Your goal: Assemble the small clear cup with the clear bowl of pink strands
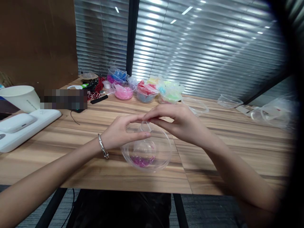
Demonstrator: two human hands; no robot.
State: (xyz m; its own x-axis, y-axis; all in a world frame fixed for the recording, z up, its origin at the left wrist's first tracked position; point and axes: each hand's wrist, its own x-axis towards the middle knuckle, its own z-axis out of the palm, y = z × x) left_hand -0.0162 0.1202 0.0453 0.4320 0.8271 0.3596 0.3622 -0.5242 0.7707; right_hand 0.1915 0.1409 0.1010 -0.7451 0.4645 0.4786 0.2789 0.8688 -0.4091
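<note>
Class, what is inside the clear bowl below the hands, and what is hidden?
Purple strands show in the near part of the bowl. The left hand and right hand cover parts of its far side, hiding anything behind.

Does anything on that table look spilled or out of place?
Nothing looks spilled around the clear bowl; its purple strands sit within the rim. Messiest is the back left, where red strands lie jumbled behind a black bar. A pixelated patch beside them hides what's there.
</note>
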